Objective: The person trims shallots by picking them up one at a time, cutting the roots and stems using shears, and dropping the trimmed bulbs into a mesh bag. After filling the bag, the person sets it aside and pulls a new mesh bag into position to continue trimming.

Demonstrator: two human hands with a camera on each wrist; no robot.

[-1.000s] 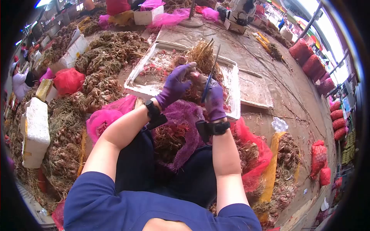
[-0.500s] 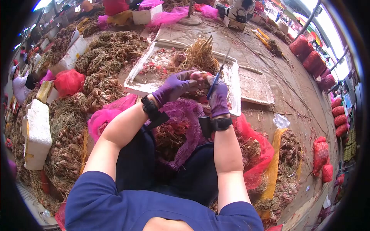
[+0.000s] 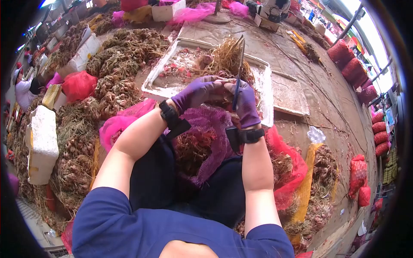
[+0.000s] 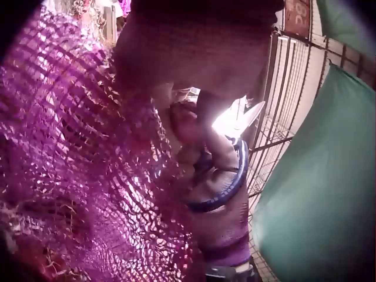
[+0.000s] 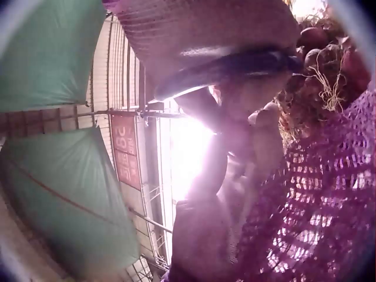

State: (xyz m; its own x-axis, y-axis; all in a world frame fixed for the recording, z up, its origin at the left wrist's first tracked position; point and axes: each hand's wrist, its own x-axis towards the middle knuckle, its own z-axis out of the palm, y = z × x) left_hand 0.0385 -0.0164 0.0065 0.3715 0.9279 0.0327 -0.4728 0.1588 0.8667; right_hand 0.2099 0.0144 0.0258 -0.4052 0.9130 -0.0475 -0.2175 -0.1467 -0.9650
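My gloved right hand (image 3: 246, 103) holds blue-handled scissors (image 3: 239, 81), their blades pointing up and away. The blue handle loop (image 4: 242, 170) curves round that hand in the left wrist view. Close beside it, my gloved left hand (image 3: 195, 93) pinches a small reddish shallot (image 4: 187, 123); the fingers of both hands meet around the bulb and hide most of it. Beyond the hands, a bunch of shallots with dry stalks (image 3: 228, 56) lies in a white foam tray (image 3: 150, 92). Below them hangs a purple mesh bag (image 3: 216, 129), with roots and red skins inside its opening.
Heaps of shallots (image 3: 122, 51) cover the ground on the left, near a white foam box (image 3: 43, 144). A red mesh bag (image 3: 297, 172) stands by my right leg. A foam lid (image 3: 288, 94) lies right of the tray. Filled red sacks (image 3: 340, 53) line the right side.
The left hand has come down and across to the right hand, its fingers closing in at the shallot. The scissors have swung more upright.
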